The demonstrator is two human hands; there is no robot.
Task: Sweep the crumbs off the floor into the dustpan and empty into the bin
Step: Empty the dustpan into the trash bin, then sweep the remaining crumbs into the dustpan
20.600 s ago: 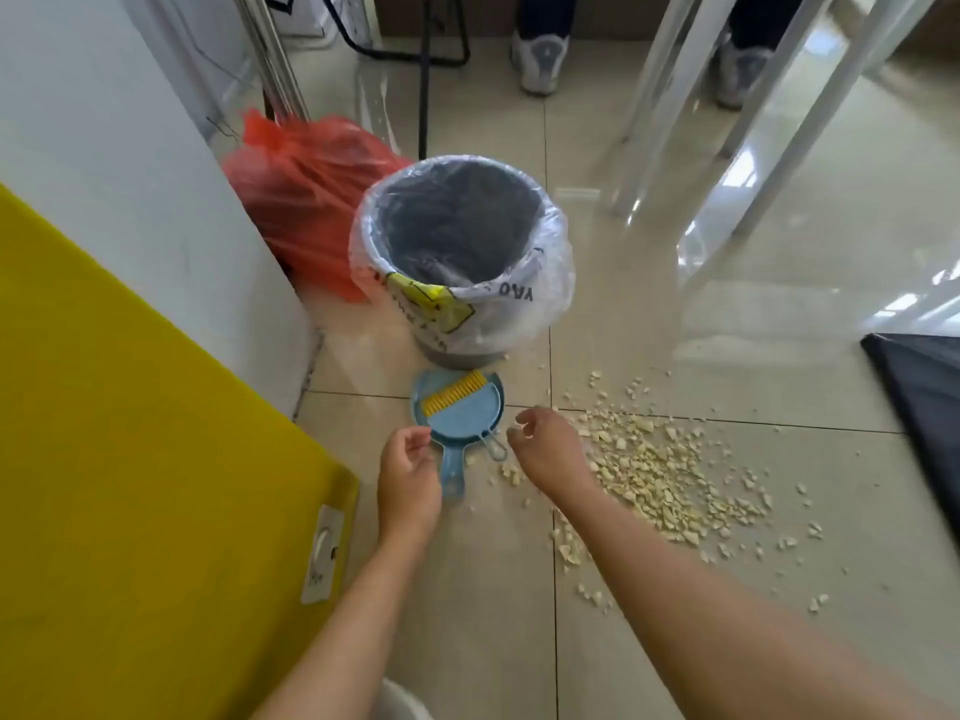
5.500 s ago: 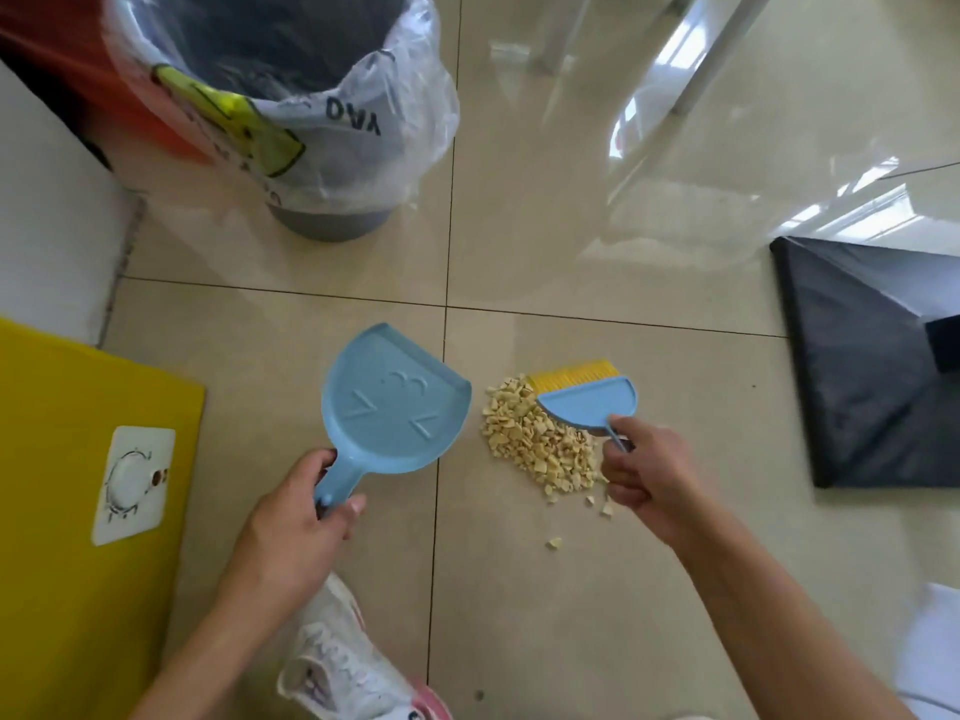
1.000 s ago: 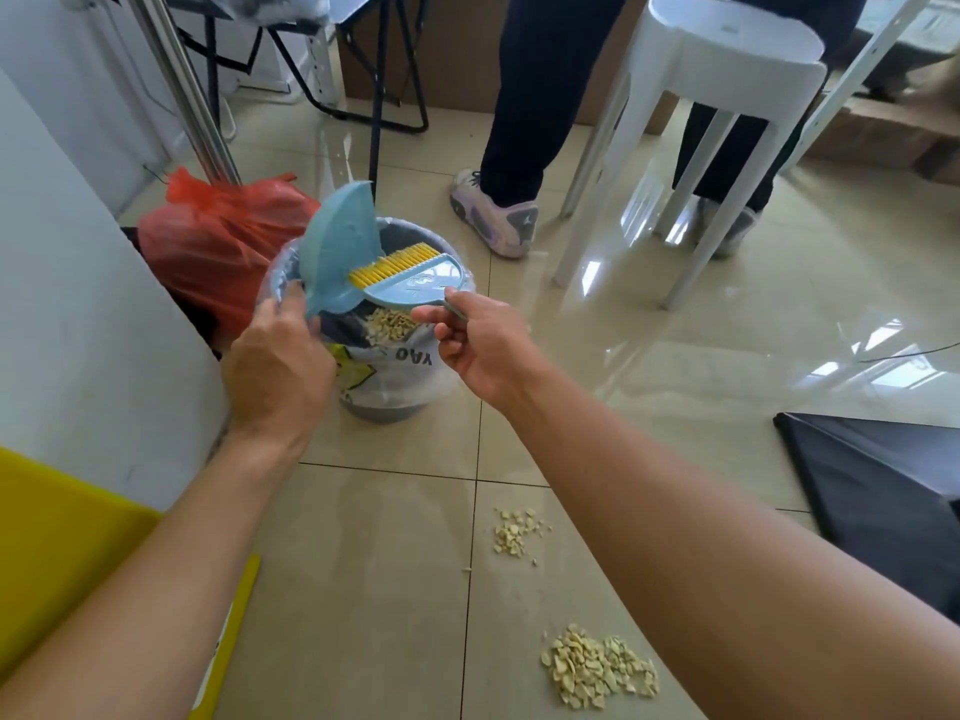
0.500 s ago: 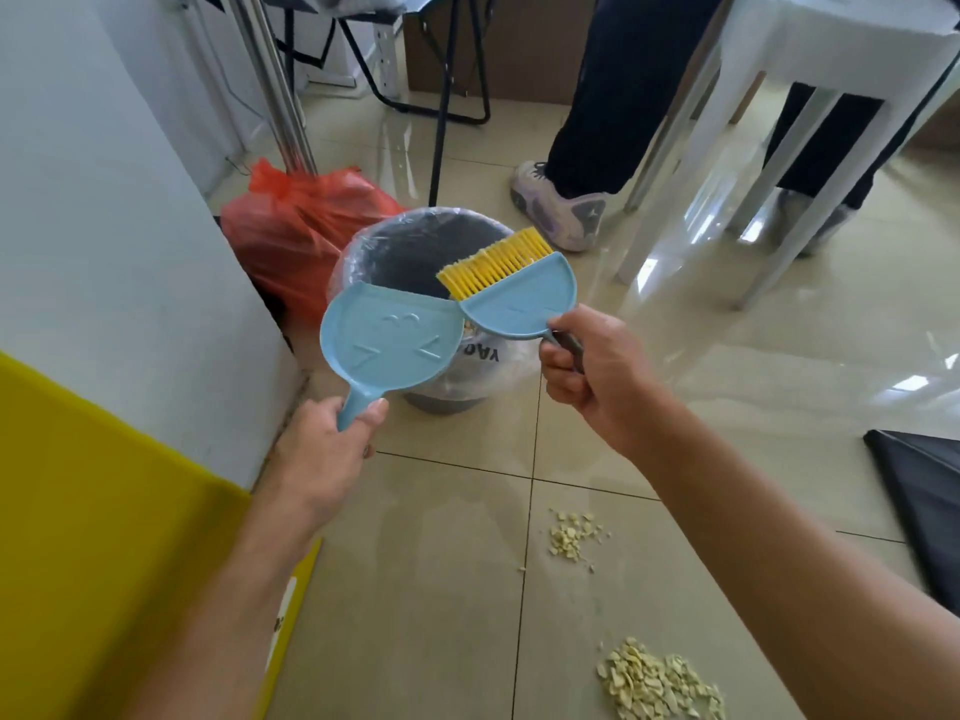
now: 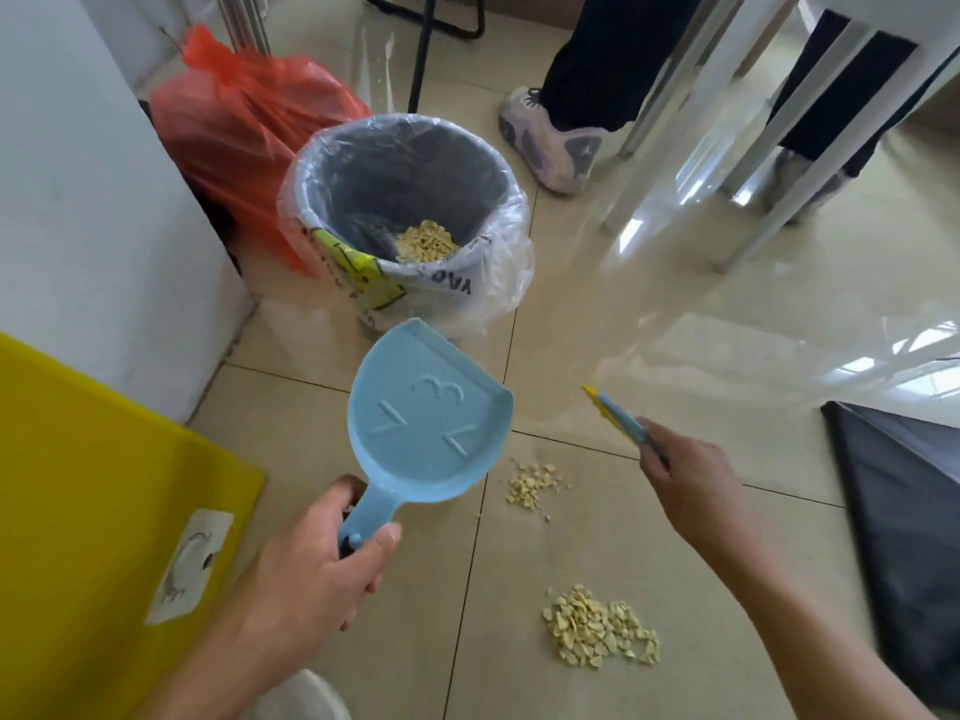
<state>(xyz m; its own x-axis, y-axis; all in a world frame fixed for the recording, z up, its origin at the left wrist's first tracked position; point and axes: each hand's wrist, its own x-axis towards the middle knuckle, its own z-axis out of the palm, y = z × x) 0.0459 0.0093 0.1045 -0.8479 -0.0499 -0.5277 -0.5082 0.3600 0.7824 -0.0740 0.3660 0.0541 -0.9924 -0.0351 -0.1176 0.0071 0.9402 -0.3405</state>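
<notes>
Crumbs point(image 5: 600, 634) sit in two piles on glossy beige floor tiles point(image 5: 675, 304) between the hands, a third heap in the lined bin point(image 5: 304, 184) beyond; left hand point(image 5: 311, 569) grips one dustpan point(image 5: 426, 423), right hand point(image 5: 691, 485) one brush point(image 5: 618, 420).

- Left hand point(image 5: 311, 558): bare, uncovered from fingertips to wrist.
- Right hand point(image 5: 691, 485): likewise bare from fingertips to wrist.
- Left forearm point(image 5: 223, 662) and right forearm point(image 5: 810, 631): both bare right down to the frame's edge.
- Pale whitish rounded shape point(image 5: 301, 698) at the bottom edge, beside the left forearm: possibly a shoe toe, too cropped to tell.
</notes>
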